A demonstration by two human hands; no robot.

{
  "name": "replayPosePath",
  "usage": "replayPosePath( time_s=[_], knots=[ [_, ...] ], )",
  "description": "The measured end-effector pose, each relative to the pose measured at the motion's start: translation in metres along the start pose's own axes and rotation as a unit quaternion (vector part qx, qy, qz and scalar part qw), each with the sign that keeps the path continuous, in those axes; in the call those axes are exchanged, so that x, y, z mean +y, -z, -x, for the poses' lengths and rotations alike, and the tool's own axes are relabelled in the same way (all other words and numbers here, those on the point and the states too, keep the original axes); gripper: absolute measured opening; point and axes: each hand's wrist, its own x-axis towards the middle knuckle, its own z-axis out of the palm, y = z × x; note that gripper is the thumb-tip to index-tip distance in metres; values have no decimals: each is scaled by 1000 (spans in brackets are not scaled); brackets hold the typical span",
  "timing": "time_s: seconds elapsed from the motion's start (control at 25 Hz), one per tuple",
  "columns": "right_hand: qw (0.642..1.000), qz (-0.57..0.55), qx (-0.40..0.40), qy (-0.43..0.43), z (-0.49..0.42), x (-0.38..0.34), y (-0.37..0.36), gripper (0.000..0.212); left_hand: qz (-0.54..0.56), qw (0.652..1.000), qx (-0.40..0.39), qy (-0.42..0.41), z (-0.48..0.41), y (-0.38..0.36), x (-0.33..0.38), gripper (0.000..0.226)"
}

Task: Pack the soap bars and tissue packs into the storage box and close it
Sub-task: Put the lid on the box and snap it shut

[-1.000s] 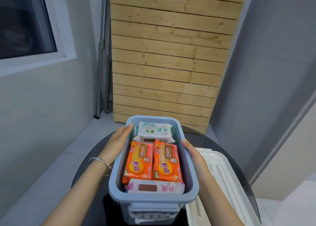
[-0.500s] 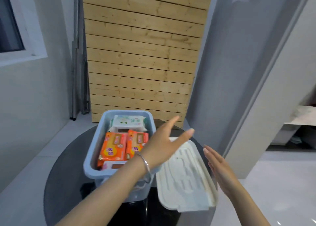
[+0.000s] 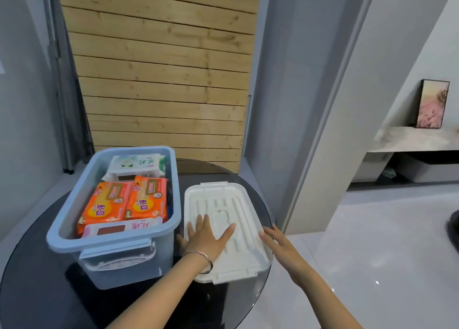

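Observation:
A blue storage box (image 3: 74, 236) stands open on a round dark glass table (image 3: 37, 291). Inside lie two orange soap bars (image 3: 124, 205), a white-and-green tissue pack (image 3: 135, 165) at the far end and a white-and-pink tissue pack (image 3: 121, 228) at the near end. The white lid (image 3: 223, 197) lies flat on the table just right of the box. My left hand (image 3: 207, 239), with a bracelet on the wrist, rests flat on the lid's near half, fingers spread. My right hand (image 3: 279, 244) touches the lid's right edge with open fingers.
A wooden slat panel (image 3: 161, 67) leans against the wall behind the table. Grey walls stand left and right. The lid's right side lies close to the table's right rim. A framed picture (image 3: 432, 103) sits on a ledge at the far right, above pale floor.
Both hands left the box's sides and crossed to the lid on the right. My left hand has come down flat on it, and my right reached its edge. The view turned right.

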Motion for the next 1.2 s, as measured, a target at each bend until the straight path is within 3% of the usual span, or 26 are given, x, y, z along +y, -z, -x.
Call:
replayPosePath(
  time_s=[0.2,0.36,0.48,0.6,0.72,0.84,1.0,1.12,1.2],
  knots=[
    [994,-102,21,25,3,-1,6,45,94,992,71,-47,6,-4,14,88],
    [962,-237,109,80,14,-21,25,37,270,929,186,-171,27,16,44,69],
    [939,-289,108,152,25,-63,46,41,364,879,195,-238,41,60,76,74],
    [937,-252,82,228,39,-120,59,39,464,843,189,-195,54,116,94,81],
    [947,-168,45,269,48,-173,46,33,572,802,118,-125,61,171,75,56],
    [953,-34,66,294,55,-221,13,34,641,755,28,-138,72,210,30,46],
    [931,91,68,346,69,-275,-59,71,660,729,115,-140,83,242,-21,42],
    [914,162,-44,370,80,-292,-132,78,706,682,106,-157,90,260,-44,39],
    [897,224,-122,361,79,-295,-171,78,717,671,85,-170,94,270,-58,38]
  ],
)
